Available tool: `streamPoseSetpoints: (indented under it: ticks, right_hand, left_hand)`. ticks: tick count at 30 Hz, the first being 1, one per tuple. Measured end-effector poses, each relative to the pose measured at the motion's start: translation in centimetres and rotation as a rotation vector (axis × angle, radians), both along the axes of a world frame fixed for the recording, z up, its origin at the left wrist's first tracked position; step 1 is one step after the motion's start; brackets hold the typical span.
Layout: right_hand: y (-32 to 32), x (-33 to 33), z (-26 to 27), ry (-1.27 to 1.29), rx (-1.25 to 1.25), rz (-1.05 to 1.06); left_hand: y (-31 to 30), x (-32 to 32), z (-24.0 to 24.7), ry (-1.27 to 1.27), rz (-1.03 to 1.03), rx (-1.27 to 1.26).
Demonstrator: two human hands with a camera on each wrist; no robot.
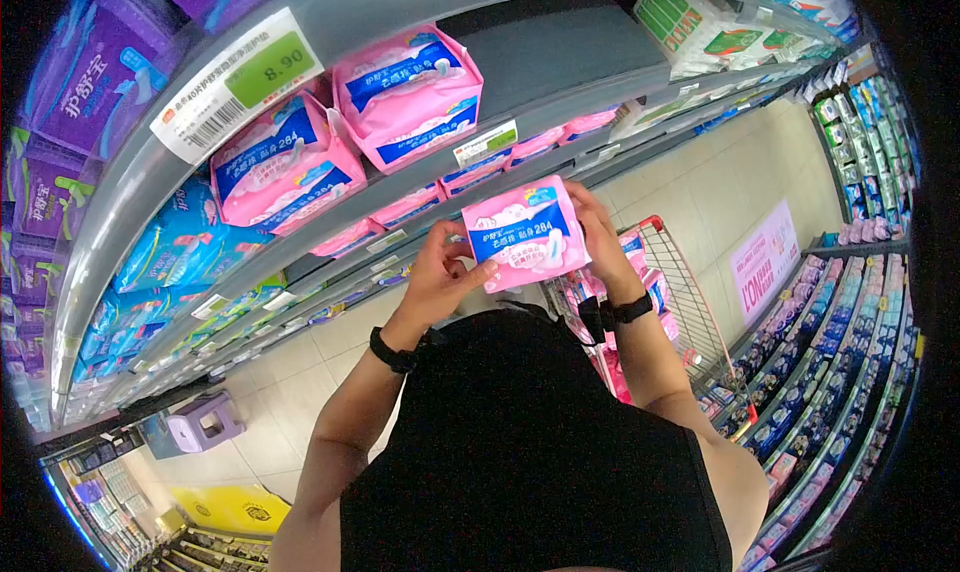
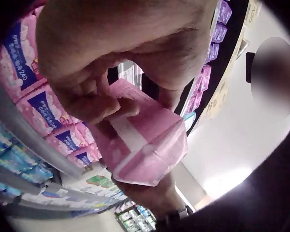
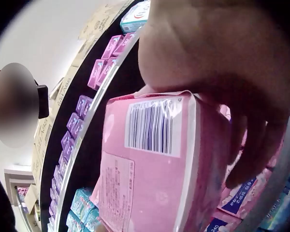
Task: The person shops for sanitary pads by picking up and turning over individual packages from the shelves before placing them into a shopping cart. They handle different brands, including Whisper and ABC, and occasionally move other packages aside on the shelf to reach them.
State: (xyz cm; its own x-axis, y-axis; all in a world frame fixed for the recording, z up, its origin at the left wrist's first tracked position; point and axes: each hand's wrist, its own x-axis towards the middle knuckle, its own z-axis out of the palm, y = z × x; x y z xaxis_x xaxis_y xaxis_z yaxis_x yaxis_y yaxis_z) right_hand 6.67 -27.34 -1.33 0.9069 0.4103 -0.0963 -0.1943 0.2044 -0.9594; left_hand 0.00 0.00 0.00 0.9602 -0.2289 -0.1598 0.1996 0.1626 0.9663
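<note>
A pink pack of sanitary pads point(image 1: 527, 234) with a blue band marked 284 is held between both hands in front of the body. The left hand point(image 1: 446, 272) grips its left side, thumb on the front face and fingers behind. At the pack's right end the right hand point(image 1: 600, 234) holds the edge, its fingers reaching round the back. In the right wrist view the pack's side point(image 3: 150, 164) shows a barcode. The left wrist view shows its folded plastic end point(image 2: 150, 157) below the curled left fingers point(image 2: 94, 108).
Two matching pink packs point(image 1: 408, 97) stand on the shelf ahead, beside a price tag point(image 1: 240, 84) reading 8.90. A shopping cart point(image 1: 690, 312) with pink packs inside is to the right. A purple stool point(image 1: 205, 422) stands on the floor at lower left; purple packs point(image 1: 100, 82) fill the left shelf.
</note>
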Motion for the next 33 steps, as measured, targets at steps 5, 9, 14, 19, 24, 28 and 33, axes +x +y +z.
streamPoseSetpoints:
  ticks: [5, 9, 14, 19, 24, 28, 33]
  right_hand:
    - [0.1, -1.3, 1.8, 0.122, -0.017, 0.077]
    - [-0.9, -0.8, 2.9, 0.202, -0.164, 0.101]
    - [-6.5, 2.1, 4.3, 0.089, 0.158, -0.13]
    - [-4.9, 9.3, 12.2, -0.271, -0.047, -0.457]
    - [-1.5, 12.1, 16.9, -0.526, -0.051, -0.4]
    - [1.0, 15.8, 17.4, -0.735, -0.108, -0.546]
    - [4.1, 22.3, 13.2, -1.243, -0.606, -0.722]
  left_hand:
    - [-0.6, -0.2, -1.2, -0.037, -0.005, -0.021]
    - [-0.2, 0.1, 0.2, -0.184, -0.077, 0.015]
    - [-0.6, -0.6, 0.0, -0.217, -0.168, 0.058]
    - [-0.1, -0.7, 0.3, -0.209, -0.244, 0.193]
    - [0.8, -1.3, -0.2, -0.195, -0.157, 0.202]
    - [1.2, -1.8, -0.4, -0.063, -0.123, 0.21]
    - [1.5, -1.9, -0.4, -0.048, -0.137, 0.269]
